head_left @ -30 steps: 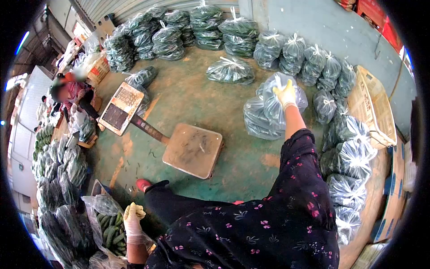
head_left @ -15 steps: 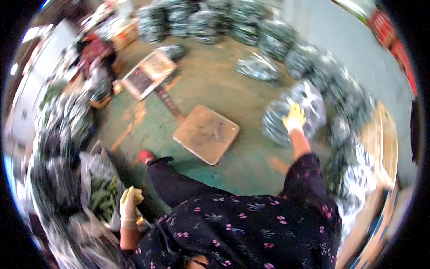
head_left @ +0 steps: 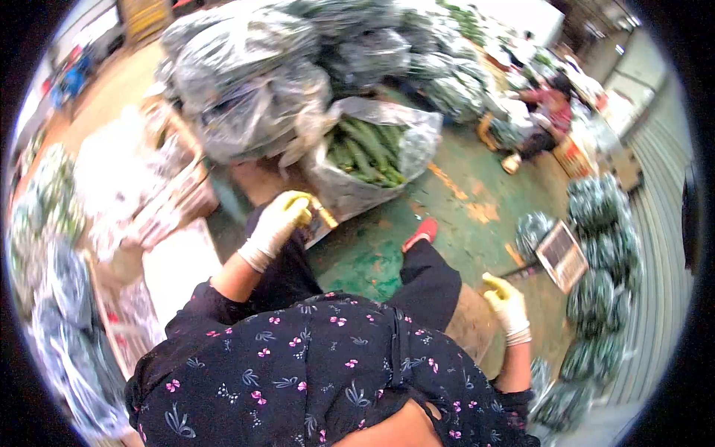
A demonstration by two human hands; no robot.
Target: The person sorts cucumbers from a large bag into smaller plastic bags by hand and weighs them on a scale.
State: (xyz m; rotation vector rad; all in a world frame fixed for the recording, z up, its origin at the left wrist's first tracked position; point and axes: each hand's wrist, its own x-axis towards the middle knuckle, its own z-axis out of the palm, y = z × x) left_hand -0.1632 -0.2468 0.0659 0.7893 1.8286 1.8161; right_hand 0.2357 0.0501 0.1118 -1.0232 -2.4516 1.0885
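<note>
My left hand, in a pale glove with yellow fingers, is closed in front of my lap. A small yellowish thing shows at its fingertips; I cannot make out what it is or whether it is held. Beyond this hand stands an open clear plastic bag of long green cucumbers. On the other side, my right hand, gloved alike, hangs over the platform of a floor scale. Its fingers are apart and it holds nothing. The scale's display head stands farther right.
Large filled plastic bags are piled behind the cucumbers. Another person sits low at the back right. Packed green bags line the corrugated wall. At left are a basket and plastic sheeting.
The view has swung left, bringing the cucumber bag to the front. My right hand has come off a filled plastic bag on the floor. My left hand stays closed.
</note>
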